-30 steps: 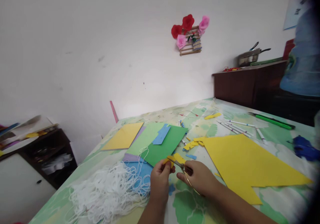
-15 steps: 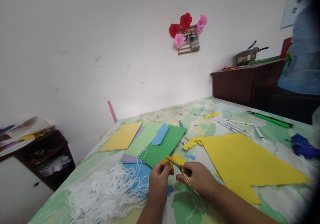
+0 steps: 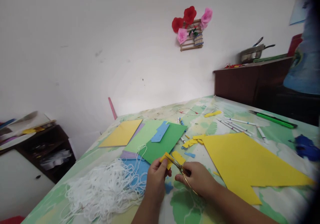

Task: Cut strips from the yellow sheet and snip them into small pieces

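Note:
My left hand (image 3: 157, 179) pinches a small piece of yellow paper (image 3: 165, 158) between thumb and fingers. My right hand (image 3: 198, 177) is closed round the handles of a pair of scissors (image 3: 178, 166), whose blades reach left onto that yellow piece. One gold-coloured handle loop (image 3: 190, 185) shows below my right hand. Just behind the scissors, another yellow paper piece (image 3: 178, 157) lies on the table. To the right is a large yellow sheet (image 3: 246, 160) with a notch cut from its front edge.
A heap of white string (image 3: 102, 190) lies left of my hands. Behind it are a green sheet (image 3: 160, 147), a blue strip (image 3: 160, 132) and a yellow sheet (image 3: 121, 134). Yellow scraps (image 3: 191, 142), white pens (image 3: 233, 125), a green cutter knife (image 3: 275, 120) and a blue object (image 3: 306, 147) lie farther right.
My left hand and the yellow piece have shifted slightly left and up. My right hand keeps the scissors at the piece. The view has tilted a little.

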A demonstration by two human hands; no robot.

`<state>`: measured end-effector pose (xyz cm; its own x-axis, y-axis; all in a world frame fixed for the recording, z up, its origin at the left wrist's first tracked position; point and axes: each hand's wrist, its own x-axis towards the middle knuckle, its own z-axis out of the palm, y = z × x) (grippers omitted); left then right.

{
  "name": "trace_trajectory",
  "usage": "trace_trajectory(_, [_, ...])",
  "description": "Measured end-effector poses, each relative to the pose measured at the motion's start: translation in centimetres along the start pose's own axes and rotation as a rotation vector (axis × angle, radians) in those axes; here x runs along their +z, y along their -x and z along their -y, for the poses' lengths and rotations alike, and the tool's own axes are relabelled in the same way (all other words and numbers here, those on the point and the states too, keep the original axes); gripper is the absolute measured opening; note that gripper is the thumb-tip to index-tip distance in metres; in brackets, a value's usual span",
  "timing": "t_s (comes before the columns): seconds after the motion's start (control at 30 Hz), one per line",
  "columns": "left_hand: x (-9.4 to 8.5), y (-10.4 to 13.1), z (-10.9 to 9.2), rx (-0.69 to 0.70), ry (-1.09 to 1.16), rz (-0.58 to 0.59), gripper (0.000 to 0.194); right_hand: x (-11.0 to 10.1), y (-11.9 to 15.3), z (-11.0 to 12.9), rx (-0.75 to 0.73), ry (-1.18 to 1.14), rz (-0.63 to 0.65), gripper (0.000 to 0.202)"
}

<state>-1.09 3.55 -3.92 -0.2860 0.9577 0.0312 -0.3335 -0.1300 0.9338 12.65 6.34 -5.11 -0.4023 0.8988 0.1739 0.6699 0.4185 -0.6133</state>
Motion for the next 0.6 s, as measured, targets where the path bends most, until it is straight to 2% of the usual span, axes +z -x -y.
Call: trace_trajectory(0.6, [-0.17,-0.18,-0.15,0.085,-0.151,-0.045,0.019,0.73,-0.31,0.26,0.002,-0.001,0.008,0.031])
